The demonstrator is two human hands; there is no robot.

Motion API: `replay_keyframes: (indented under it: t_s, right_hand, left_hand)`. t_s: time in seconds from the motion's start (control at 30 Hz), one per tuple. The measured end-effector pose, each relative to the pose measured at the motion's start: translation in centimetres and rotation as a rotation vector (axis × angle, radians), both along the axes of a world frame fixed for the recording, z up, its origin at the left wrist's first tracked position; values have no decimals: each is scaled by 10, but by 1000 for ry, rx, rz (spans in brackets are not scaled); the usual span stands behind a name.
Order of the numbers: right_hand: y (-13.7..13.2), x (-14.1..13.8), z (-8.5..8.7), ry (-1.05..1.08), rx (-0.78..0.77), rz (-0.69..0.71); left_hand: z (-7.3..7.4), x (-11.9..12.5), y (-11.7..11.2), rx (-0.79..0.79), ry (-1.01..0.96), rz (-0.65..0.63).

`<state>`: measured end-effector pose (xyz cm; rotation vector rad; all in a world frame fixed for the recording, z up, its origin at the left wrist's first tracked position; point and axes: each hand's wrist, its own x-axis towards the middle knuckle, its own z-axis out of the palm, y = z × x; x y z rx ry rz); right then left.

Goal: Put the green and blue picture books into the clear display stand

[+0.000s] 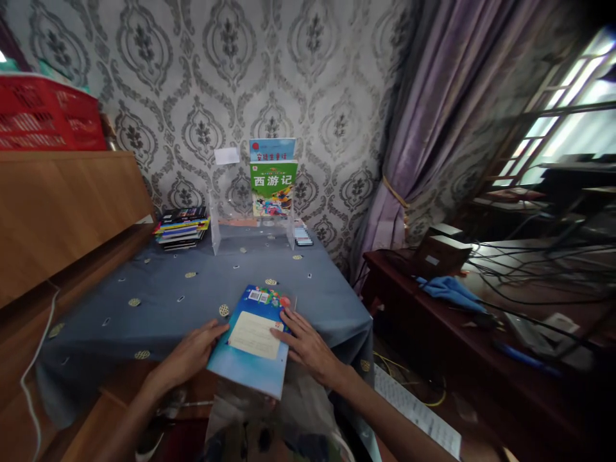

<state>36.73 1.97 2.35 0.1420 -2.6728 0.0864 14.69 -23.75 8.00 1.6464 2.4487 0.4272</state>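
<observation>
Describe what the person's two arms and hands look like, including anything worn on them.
Both the left hand and the right hand are bare: no gloves, rings or watch visible. The forearms show no sleeves as far as the picture's lower edge.

dim room | daylight glare frm window [572,109] | edges warped, blurry

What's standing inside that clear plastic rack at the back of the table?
In the clear rack two books stand upright: a green-covered book in front and a blue-topped book behind it. The front one hides most of the rear cover; only its top strip shows.
</observation>
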Motion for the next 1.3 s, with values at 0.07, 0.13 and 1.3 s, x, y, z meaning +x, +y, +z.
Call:
replay_keyframes:
  t_s: [0.07,0.13,1.3]
  right_hand:
    - [0,1,2,-8,-21,3]
    - [-1,2,4,-16,-41,8]
    - [133,-58,82,-187,-748,36]
  left_hand:
    - [-5,-2,-3,29,44,-52]
    - [-6,-2,-1,40,144,-103]
    - [38,-70,175,440,-385,-256]
